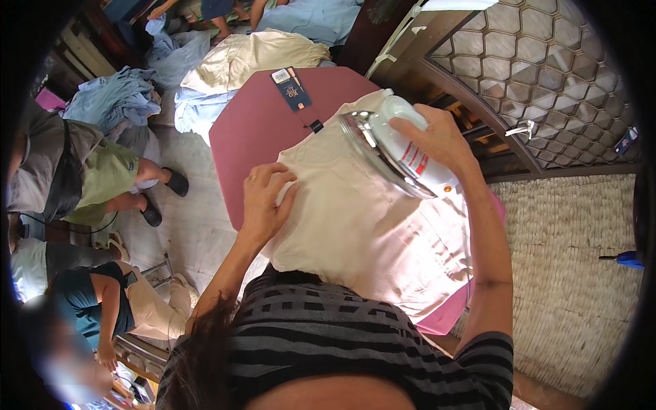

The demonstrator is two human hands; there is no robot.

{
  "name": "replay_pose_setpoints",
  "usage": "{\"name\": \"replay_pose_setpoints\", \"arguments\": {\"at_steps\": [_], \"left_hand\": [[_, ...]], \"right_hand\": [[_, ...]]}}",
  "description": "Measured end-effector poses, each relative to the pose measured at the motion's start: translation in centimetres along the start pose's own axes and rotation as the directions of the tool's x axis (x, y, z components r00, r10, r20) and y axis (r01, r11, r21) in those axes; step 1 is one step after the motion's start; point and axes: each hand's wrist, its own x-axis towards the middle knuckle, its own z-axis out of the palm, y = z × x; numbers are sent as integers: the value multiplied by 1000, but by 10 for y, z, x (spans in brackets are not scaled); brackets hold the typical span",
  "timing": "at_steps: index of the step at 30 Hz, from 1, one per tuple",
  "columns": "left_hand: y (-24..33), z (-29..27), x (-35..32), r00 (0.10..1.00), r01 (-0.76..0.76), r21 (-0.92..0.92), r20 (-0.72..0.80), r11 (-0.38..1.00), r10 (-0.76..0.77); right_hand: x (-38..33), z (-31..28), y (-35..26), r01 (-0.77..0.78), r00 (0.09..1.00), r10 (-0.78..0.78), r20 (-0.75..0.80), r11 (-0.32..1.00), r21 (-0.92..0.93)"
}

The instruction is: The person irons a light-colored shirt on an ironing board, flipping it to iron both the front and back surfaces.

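Observation:
My right hand (437,140) grips the handle of a white steam iron (418,164). The iron is over the upper right of a cream garment (335,205), tilted so its shiny metal edge shows; whether it touches the cloth I cannot tell. Spread over a mauve ironing board (239,137), the garment has a few creases near its lower right. At its left edge rests my left hand (266,205), fingers apart and slightly bent, with a ring on one. A dark blue hang tag (292,91) lies on the board beyond, strung to a small black tag (316,126) by the garment.
Behind the board lie a pile of cream cloth (253,58) and heaped light blue garments (116,96). A lattice metal door (540,61) stands at the right, above a woven mat (574,273). Several people are at the left, one in a teal top (82,294).

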Motion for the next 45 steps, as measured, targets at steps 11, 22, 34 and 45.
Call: {"name": "replay_pose_setpoints", "arguments": {"at_steps": [11, 22, 34, 45], "left_hand": [[-42, 123, 147, 998, 5, -43, 55, 999, -3], [-53, 146, 165, 1000, -21, -65, -1, 998, 21], [-66, 145, 155, 984, 168, -98, -44, 981, -173], [55, 89, 11, 989, -47, -35, 135, 998, 52]], "right_hand": [[65, 22, 52, -132, 986, 122, -110, 988, -85], [84, 24, 60, -103, 990, 91, -106, 988, -114], [97, 30, 51, 121, 992, -121, 41, 993, 11], [109, 13, 72, 293, 955, -295, 20, 934, -203]]}}
